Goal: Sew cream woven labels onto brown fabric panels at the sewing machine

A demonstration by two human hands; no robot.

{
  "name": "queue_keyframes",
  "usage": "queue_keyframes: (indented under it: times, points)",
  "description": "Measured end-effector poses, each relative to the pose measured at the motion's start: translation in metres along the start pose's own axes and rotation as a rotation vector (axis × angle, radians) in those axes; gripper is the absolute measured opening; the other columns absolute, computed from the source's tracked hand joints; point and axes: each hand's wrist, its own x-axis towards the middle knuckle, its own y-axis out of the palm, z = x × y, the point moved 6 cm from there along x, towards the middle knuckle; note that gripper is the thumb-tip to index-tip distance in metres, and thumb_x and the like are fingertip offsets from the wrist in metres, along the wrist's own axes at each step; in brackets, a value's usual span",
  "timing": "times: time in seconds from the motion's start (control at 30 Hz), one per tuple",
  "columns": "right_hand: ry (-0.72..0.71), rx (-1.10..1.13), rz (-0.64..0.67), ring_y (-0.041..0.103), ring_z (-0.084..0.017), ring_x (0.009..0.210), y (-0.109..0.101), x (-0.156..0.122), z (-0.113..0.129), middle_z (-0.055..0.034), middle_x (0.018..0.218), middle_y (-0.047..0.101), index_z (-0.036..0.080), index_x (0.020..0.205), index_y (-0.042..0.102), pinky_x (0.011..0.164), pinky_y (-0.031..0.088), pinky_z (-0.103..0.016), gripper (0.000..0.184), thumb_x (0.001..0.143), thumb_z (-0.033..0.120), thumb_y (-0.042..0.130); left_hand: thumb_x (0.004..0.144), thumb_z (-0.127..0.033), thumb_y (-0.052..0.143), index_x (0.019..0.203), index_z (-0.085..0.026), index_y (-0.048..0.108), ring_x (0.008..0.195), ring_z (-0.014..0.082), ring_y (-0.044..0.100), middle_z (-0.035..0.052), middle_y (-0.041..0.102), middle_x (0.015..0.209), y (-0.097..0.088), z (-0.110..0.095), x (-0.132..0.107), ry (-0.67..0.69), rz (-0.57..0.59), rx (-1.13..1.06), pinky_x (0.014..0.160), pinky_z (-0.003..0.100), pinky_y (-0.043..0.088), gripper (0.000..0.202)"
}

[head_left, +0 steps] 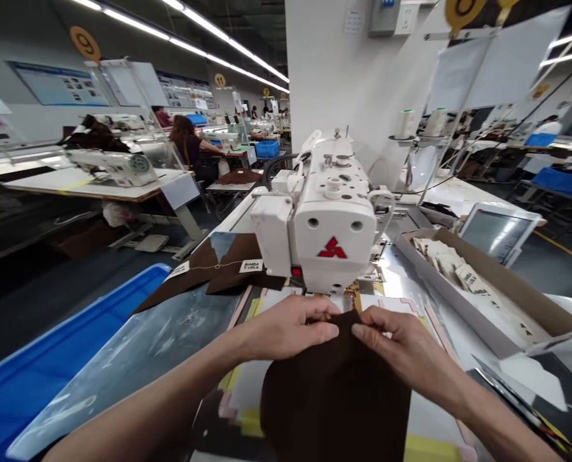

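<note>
your left hand [295, 328] and right hand [404, 343] meet just in front of the white metal sewing machine with a red three-part emblem [334, 221], both at the narrow top end of the dark brown flat piece of material [336, 398]. your left fingers pinch its upper left edge, thumb near the index finger with only a slim gap showing; the tips of the other fingers are hard to make out. your right fingers are bent and pinch the upper right edge, the thumb laid on the near face and the rest curled behind. the two thumb tips stand close together, with a strip of the brown material between them.

the piece widens from your grip toward you, lying over the white sheet edged with pink and yellow tape [433, 410] on the desk. left of the machine, brown panels with white printed labels [238, 253] lie on the desk. well to the right of your hands is the open cardboard box of white printed labels [526, 289].
</note>
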Motion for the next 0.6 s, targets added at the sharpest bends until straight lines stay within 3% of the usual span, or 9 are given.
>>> queue_keyframes:
  times: [0.17,0.3,0.37,0.43,0.5,0.53,0.6]
  points:
    - [0.040,-0.051,-0.085,0.049,-0.016,0.068,-0.003,0.004,-0.027,0.0034,0.073,0.055,0.024,0.083,0.061,0.062,0.038,-0.029,0.040,0.102,0.059,0.053,0.096,-0.049,0.065,0.103,-0.019,0.071,0.069,0.0140,0.051,-0.0006,0.060,0.082,-0.011,0.031,-0.020,-0.128,0.012,-0.093,0.060,0.024,0.036,0.031]
    - [0.031,-0.192,-0.141,0.047,-0.015,0.059,-0.009,0.009,-0.027,0.0047,0.063,0.048,0.025,0.076,0.059,0.055,0.037,-0.027,0.043,0.101,0.060,0.053,0.092,-0.046,0.070,0.083,-0.017,0.067,0.063,0.0123,0.042,-0.0029,0.049,0.070,-0.020,0.048,-0.033,-0.194,-0.016,-0.120,0.056,0.024,0.031,0.030]
    - [-0.003,-0.266,-0.200,0.055,-0.017,0.061,-0.010,0.006,-0.020,0.0034,0.068,0.057,0.026,0.081,0.062,0.056,0.043,-0.028,0.038,0.102,0.056,0.051,0.092,-0.044,0.070,0.078,-0.017,0.063,0.062,0.0119,0.041,-0.0031,0.047,0.068,-0.019,0.050,-0.037,-0.210,-0.044,-0.139,0.056,0.024,0.031,0.031]
    - [-0.077,-0.367,-0.342,0.068,-0.021,0.072,-0.009,-0.005,-0.008,-0.0010,0.087,0.071,0.026,0.098,0.067,0.062,0.052,-0.031,0.030,0.103,0.050,0.050,0.095,-0.043,0.065,0.091,-0.017,0.067,0.063,0.0128,0.046,-0.0024,0.051,0.071,-0.013,0.042,-0.040,-0.210,-0.080,-0.165,0.057,0.024,0.034,0.026]
    - [-0.203,-0.441,-0.430,0.075,-0.025,0.084,-0.001,-0.025,0.009,-0.0049,0.108,0.076,0.027,0.119,0.066,0.069,0.058,-0.034,0.027,0.102,0.046,0.053,0.099,-0.042,0.059,0.126,-0.022,0.064,0.065,0.0142,0.052,-0.0027,0.056,0.074,-0.003,0.022,-0.044,-0.188,-0.144,-0.221,0.058,0.024,0.038,0.034]
    - [-0.276,-0.449,-0.413,0.077,-0.026,0.087,0.008,-0.035,0.019,-0.0061,0.113,0.077,0.028,0.127,0.064,0.070,0.061,-0.034,0.033,0.100,0.046,0.058,0.099,-0.041,0.059,0.142,-0.025,0.055,0.063,0.0145,0.053,-0.0038,0.057,0.072,0.001,0.008,-0.046,-0.164,-0.202,-0.276,0.058,0.024,0.039,0.046]
    - [-0.374,-0.394,-0.317,0.079,-0.030,0.094,0.025,-0.054,0.034,-0.0089,0.121,0.077,0.029,0.145,0.056,0.072,0.064,-0.036,0.060,0.091,0.049,0.072,0.100,-0.037,0.058,0.157,-0.030,0.041,0.062,0.0146,0.056,-0.0042,0.060,0.072,0.011,-0.025,-0.049,-0.092,-0.261,-0.397,0.057,0.023,0.040,0.060]
